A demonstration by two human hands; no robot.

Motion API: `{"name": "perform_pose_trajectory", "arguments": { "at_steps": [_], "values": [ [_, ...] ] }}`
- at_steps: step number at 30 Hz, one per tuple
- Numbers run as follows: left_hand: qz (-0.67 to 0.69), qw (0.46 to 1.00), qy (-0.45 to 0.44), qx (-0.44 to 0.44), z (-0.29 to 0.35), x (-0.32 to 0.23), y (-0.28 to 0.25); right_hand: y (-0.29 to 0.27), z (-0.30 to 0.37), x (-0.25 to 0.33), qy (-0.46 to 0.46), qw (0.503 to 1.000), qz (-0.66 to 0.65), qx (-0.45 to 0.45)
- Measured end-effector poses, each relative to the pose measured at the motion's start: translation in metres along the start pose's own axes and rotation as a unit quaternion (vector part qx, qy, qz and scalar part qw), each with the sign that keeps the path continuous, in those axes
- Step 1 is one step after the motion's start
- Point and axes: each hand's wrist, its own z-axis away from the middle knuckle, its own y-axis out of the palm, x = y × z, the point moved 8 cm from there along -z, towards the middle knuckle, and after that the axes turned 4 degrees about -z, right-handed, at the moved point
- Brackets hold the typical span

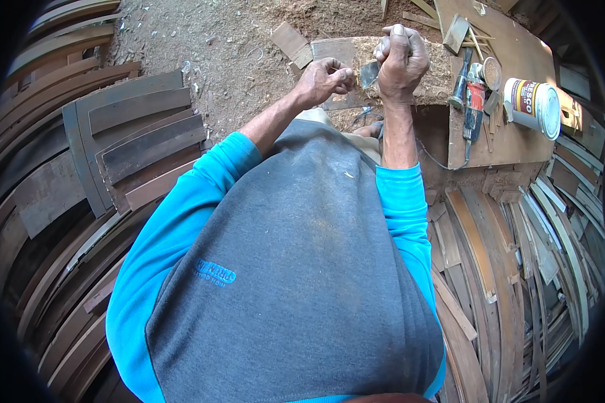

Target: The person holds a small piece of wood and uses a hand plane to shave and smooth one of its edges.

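Currently, 2 bare hands over a sawdust-strewn board [333, 49]. Left hand [325, 82]: fingers bent in a narrow curl, thumb near the fingertips; cannot tell whether anything is pinched. Right hand [402, 64]: drawn into a fist, thumb uppermost; contents hidden. Dark flat piece [369, 74] between the 2 hands, just beside the right; whether gripped, cannot tell. On plywood sheet [524, 57] at right: red-and-black power tool [476, 96], tipped white tub [532, 107].

Ground [228, 87] left of the left grip [326, 82] is passable; rightward, power tool [475, 99] and bucket [526, 99] obstruct.
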Motion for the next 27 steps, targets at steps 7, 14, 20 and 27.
{"name": "perform_pose_trajectory", "arguments": {
  "at_steps": [7,14,20,27],
  "values": [
    [-0.021,1.000,0.011,0.007,0.003,-0.002,0.004,0.006,-0.001,-0.008,0.013,1.000,-0.009,-0.001],
    [0.031,0.999,0.001,0.019,-0.002,0.005,0.003,0.008,-0.001,-0.008,0.014,1.000,0.009,0.008],
    [-0.023,1.000,0.009,0.010,-0.002,-0.003,0.002,0.010,-0.001,-0.008,0.013,1.000,0.003,0.012],
    [-0.005,1.000,0.013,0.021,-0.007,0.001,0.000,0.012,-0.002,-0.009,0.021,1.000,-0.004,0.015]
  ]
}}
